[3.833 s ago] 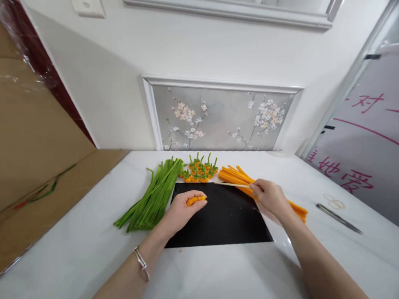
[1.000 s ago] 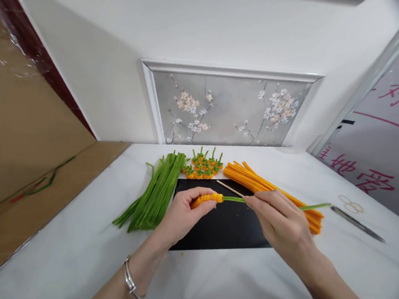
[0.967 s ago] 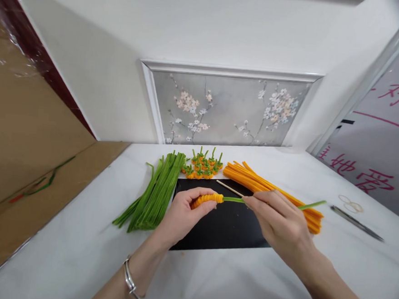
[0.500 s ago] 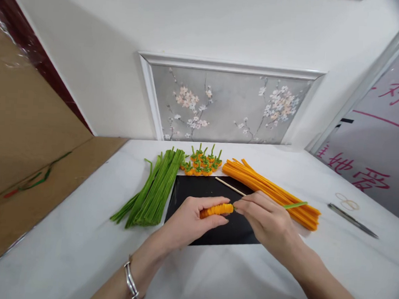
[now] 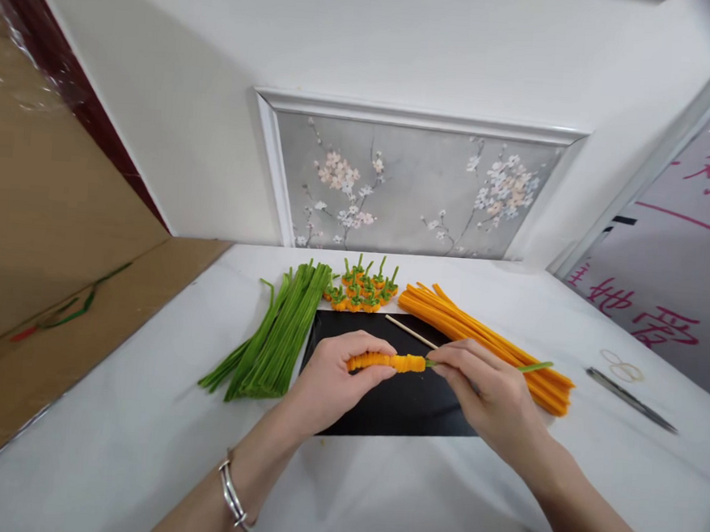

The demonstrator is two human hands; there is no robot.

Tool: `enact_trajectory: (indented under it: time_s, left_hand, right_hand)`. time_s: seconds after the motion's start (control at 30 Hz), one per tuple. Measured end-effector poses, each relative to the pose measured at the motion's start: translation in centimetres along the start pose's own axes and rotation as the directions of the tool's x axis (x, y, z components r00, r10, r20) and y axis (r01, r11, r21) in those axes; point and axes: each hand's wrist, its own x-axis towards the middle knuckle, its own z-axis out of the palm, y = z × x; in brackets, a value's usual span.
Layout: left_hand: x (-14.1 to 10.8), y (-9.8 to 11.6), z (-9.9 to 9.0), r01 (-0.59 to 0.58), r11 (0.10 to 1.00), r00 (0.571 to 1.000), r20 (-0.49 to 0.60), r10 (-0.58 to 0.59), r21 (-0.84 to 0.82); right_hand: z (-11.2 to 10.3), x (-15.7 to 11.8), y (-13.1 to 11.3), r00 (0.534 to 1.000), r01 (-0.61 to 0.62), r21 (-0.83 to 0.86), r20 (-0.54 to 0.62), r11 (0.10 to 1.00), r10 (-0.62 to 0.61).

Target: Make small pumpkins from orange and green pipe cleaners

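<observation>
Orange and ridged, the coil [image 5: 410,364] is held over the black mat [image 5: 406,407], its long axis running left to right. The left hand [image 5: 333,375] grips the coil's left part; the right hand [image 5: 485,382], nearer the bare right end, pinches the green stem [image 5: 536,366] that meets that end, roughly in line.

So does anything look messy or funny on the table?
Yes: one thin, fuzzy green stem is kinked, hooking out left of the straighter fuzzy green bundle. A tiny speck also lies on the white tabletop, near the black rectangular mat.
</observation>
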Motion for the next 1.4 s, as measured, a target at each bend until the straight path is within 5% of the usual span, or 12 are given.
enact_trajectory:
  time_s: [0.37,0.53,0.73,0.97,1.1,1.4]
  left_hand:
    - [-0.1,-0.2,0.4,0.048,0.993,0.997,-0.049,-0.054,-0.109]
    - [0.0,-0.3,0.3,0.101,0.986,0.991,-0.078,-0.112,-0.131]
    - [-0.3,-0.3,0.9,0.082,0.993,0.997,0.01,-0.081,-0.086]
    - [0.0,-0.2,0.6,0.136,0.954,0.99,0.013,-0.137,-0.267]
    - [0.2,-0.1,0.3,0.091,0.948,0.992,-0.054,-0.113,-0.306]
    - [0.0,-0.9,0.7,-0.004,0.982,0.995,-0.1,-0.015,-0.188]
  right_hand:
    - [-0.7,-0.4,1.2,0.99,-0.097,-0.089,0.091,0.991,0.105]
    - [-1.4,-0.2,1.8,0.994,-0.047,-0.054,0.098,0.997,0.052]
    - [-0.3,-0.3,1.0,0.986,0.007,-0.122,0.167,0.992,0.014]
    - [-0.4,-0.4,2.0,0.998,-0.051,-0.106,0.042,0.993,0.056]
    - [-0.9,-0.5,3.2,0.996,-0.089,-0.101,0.008,0.991,0.091]
    - [-0.6,-0.6,2.7,0.989,-0.068,-0.109,0.125,0.992,0.081]
